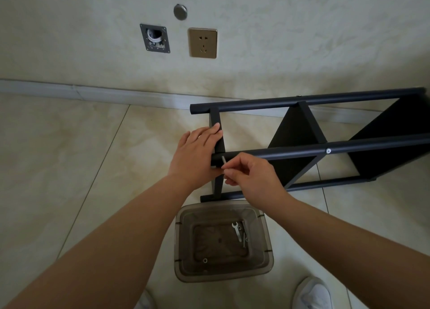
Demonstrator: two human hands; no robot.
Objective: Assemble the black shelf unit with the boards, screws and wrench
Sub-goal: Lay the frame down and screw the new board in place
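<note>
The black shelf unit (pixel 300 132) lies on its side on the tiled floor, its round poles running left to right. My left hand (pixel 197 150) lies flat with straight fingers against the end board (pixel 218 134) at the unit's left end. My right hand (pixel 251 176) pinches a small silver hex key (pixel 223 161) whose tip meets the middle pole (pixel 279 152) near that board. A silver screw head (pixel 328 150) shows further right on the same pole. A flat wrench (pixel 236 230) and loose screws (pixel 244 239) lie inside the clear bin.
A clear plastic bin (pixel 223 275) stands on the floor just below my hands, with a washer (pixel 205 260) inside. The wall behind carries a power socket (pixel 203 43) and an open junction box (pixel 154 38). My white shoes (pixel 311 294) show at the bottom edge.
</note>
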